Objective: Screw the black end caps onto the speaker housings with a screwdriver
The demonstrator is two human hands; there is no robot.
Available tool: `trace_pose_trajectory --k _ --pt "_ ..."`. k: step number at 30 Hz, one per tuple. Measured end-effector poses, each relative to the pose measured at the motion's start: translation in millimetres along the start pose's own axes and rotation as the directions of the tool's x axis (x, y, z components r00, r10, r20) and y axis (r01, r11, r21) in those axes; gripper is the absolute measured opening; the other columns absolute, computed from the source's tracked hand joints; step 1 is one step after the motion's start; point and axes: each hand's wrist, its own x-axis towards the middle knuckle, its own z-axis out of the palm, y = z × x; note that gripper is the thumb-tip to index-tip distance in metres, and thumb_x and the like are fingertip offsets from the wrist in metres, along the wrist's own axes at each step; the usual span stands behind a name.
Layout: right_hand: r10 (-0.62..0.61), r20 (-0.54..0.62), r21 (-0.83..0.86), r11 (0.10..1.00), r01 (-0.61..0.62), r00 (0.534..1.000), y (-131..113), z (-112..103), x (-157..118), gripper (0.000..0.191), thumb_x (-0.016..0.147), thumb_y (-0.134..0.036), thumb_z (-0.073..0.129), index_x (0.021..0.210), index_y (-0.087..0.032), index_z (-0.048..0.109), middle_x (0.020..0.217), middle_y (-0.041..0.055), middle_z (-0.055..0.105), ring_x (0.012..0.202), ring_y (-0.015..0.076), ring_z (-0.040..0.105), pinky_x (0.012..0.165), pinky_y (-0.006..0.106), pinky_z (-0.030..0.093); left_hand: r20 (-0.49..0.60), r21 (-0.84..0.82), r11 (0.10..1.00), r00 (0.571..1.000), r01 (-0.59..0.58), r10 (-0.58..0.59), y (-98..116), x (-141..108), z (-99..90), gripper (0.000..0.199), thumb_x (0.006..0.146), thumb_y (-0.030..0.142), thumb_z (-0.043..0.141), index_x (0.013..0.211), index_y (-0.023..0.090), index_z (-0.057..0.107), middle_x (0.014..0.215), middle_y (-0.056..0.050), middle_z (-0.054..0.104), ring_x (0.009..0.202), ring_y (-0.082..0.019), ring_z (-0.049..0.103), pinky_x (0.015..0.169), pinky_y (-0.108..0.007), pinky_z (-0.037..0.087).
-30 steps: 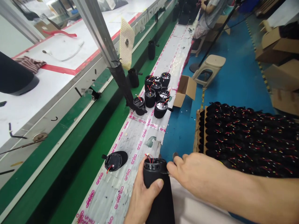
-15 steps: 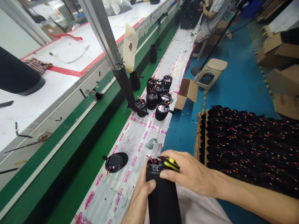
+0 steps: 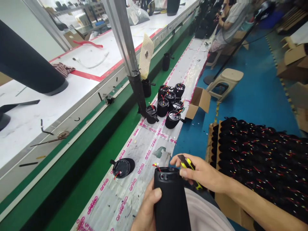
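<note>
My left hand (image 3: 150, 202) is wrapped round a black cylindrical speaker body (image 3: 171, 202), held upright with its open end up. Red and white wires (image 3: 157, 166) stick out over the rim on the far left side. In my right hand (image 3: 199, 171) is a yellow-and-black tool that looks like a utility knife (image 3: 188, 163), tilted, just right of the rim. My right thumb is close to the rim; whether it touches I cannot tell. On the covered ledge to the left, a similar black cylinder (image 3: 122, 167) shows its capped end, with wires and a tab.
Several black cylinders with wires (image 3: 163, 106) stand clustered farther along the ledge (image 3: 144, 147), by a dark metal post (image 3: 137, 93). An open carton (image 3: 198, 101) and a stool (image 3: 226, 80) are to the right. Rows of black units (image 3: 260, 170) fill the lower right. A person sits far off.
My right hand has drawn back rightward from the rim, and the yellow-and-black tool has turned more upright, away from the wires. My left hand still holds the speaker body. The view has shifted.
</note>
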Motion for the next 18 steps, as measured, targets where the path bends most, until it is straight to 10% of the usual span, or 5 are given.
trace_pose_trajectory --k 4,12,18 --pt "-0.15 -0.135 -0.623 0.782 0.034 0.98 -37.4 9.0 -27.8 0.026 0.11 -0.044 0.047 0.127 -0.028 0.058 0.118 0.0027 0.072 0.105 0.0207 0.07 0.089 0.036 0.052 -0.135 0.237 0.971 0.989 -0.034 0.067 12.6 -6.1 2.8 0.072 0.075 0.047 0.085 0.141 0.026 0.065 0.125 -0.009 0.078 0.117 -0.035 0.07 0.099 -0.042 0.053" --pt "-0.341 0.246 -0.946 0.119 0.301 0.907 -45.3 26.7 -34.9 0.008 0.109 -0.028 0.046 0.104 -0.026 0.052 0.085 -0.0017 0.06 0.069 0.0208 0.056 0.062 0.037 0.034 -0.167 0.575 0.815 0.965 -0.071 0.202 22.0 -3.5 6.5 0.073 0.075 0.056 0.084 0.137 0.025 0.063 0.133 -0.008 0.073 0.131 -0.039 0.061 0.113 -0.049 0.043" --pt "-0.315 0.279 -0.947 0.067 0.315 0.907 -43.9 26.8 -33.2 0.013 0.101 -0.017 0.057 0.101 -0.027 0.048 0.084 -0.0031 0.057 0.069 0.0214 0.055 0.059 0.039 0.027 -0.188 0.643 0.762 0.947 -0.081 0.259 22.7 -5.1 7.5 0.076 0.071 0.057 0.086 0.137 0.026 0.063 0.138 -0.008 0.07 0.137 -0.039 0.058 0.116 -0.049 0.04"
